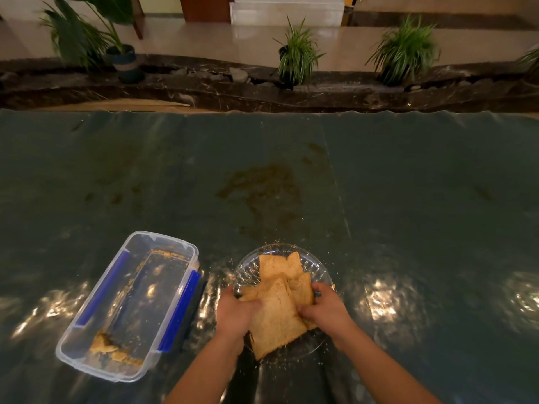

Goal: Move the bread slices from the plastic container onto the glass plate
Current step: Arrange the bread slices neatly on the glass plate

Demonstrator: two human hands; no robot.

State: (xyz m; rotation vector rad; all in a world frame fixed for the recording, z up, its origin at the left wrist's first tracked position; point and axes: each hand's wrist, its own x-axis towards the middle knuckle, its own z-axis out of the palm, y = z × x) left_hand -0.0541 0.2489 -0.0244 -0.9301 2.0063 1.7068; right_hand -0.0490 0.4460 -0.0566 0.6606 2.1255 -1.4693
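Note:
Several brown bread slices [277,313] lie piled on the glass plate [318,268] near the table's front edge. My left hand [233,314] grips the pile's left side and my right hand [328,309] grips its right side, fingers curled over the slices. The clear plastic container [87,357] with blue clips stands to the left of the plate. It holds only crumbs and small broken bread pieces [109,348] in its near corner.
A dark green shiny cloth [408,199] covers the table, with a brownish stain [262,185] in the middle and crumbs around the plate. Beyond the far edge run a dark stone ledge and potted plants [296,53].

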